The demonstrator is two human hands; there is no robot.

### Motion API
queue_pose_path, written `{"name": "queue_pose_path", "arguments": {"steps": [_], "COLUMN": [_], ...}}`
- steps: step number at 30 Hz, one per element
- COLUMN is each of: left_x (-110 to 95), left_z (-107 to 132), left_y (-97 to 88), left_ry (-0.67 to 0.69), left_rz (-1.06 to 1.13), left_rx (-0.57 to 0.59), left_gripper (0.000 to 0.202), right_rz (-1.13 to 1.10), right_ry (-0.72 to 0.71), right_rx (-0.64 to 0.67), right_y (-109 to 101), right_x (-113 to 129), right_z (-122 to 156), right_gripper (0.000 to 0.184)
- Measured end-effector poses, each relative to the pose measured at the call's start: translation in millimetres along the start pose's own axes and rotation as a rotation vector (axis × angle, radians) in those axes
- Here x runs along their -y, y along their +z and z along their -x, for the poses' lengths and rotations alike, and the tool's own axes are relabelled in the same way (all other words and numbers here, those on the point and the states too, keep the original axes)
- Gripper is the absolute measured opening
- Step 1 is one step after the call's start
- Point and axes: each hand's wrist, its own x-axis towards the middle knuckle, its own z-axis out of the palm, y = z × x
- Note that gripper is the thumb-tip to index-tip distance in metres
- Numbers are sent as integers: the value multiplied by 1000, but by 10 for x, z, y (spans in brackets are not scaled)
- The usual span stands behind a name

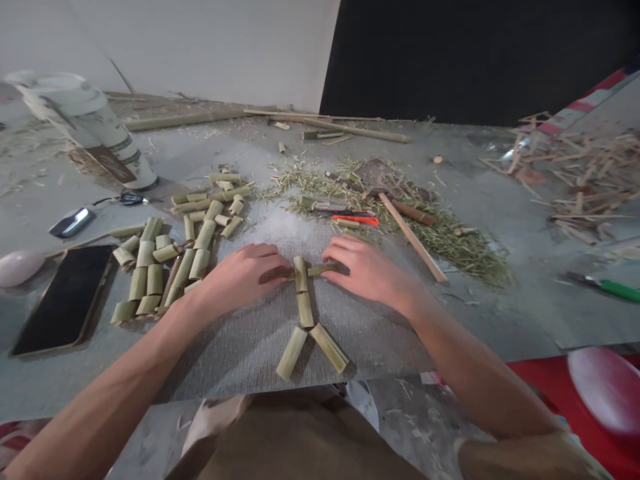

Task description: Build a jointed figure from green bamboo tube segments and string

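Observation:
On the grey textured board [225,360], several short green bamboo pieces form a stick-figure shape. A top piece [300,275] stands in line above a second piece [305,309]. Below them, a left piece [291,352] and a right piece [329,348] splay apart. Thin bamboo [318,271] runs crosswise at the top piece; whether it is one length or two I cannot tell. My left hand [255,268] is closed on its left end, and my right hand [361,267] pinches its right end. The fingertips are partly hidden.
Cut bamboo pieces [146,255] lie left, beside a phone [65,297] and a key fob [73,222]. A white container [100,127] stands behind. Shavings [460,250], an orange cutter [356,218] and a wooden-handled tool [413,237] lie ahead; green-handled pliers [617,289] are right.

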Motion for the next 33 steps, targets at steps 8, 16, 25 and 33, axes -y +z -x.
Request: {"name": "queue_pose_path", "arguments": {"steps": [8,16,25,33], "left_x": [50,94,-52,-950], "left_z": [41,57,77,598], "left_y": [-113,-105,-205,23], "left_ry": [12,-7,-75,-195], "left_rz": [-37,-37,-19,-118], "left_rx": [55,59,-40,36], "left_gripper": [21,20,21,27], "right_rz": [-71,-74,-78,-58], "right_ry": [-6,-3,41,149], "right_rx": [22,23,-91,45], "right_y": [-4,2,-94,-146], "right_x": [-79,-66,33,578], "right_z": [13,16,70,566], "right_gripper": [6,8,10,20]}}
